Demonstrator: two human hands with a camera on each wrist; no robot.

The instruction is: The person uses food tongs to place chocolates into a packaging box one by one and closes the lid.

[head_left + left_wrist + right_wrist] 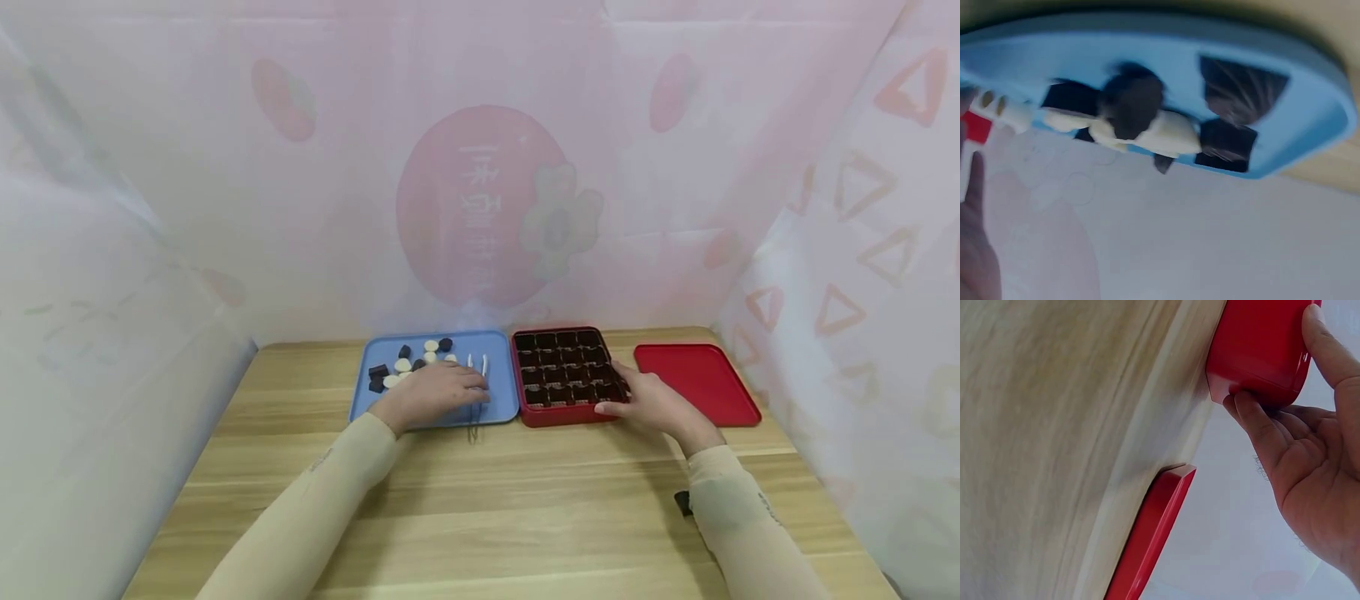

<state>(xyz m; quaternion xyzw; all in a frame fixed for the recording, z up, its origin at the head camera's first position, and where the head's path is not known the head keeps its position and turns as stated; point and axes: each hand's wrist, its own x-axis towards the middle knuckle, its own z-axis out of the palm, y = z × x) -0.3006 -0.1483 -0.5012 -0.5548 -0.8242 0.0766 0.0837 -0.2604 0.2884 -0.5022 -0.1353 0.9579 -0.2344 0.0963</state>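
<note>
Left hand (438,390) hangs loose; right hand (654,402) grips the red box (557,417), likely light, rigid, best held at opposite sides.

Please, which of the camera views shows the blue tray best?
The head view: almost the whole blue tray shows, although the left hand covers part. The left wrist view shows only part of it, from close. The right wrist view shows none of it.

Right wrist view crops the red box (1260,347)
</note>
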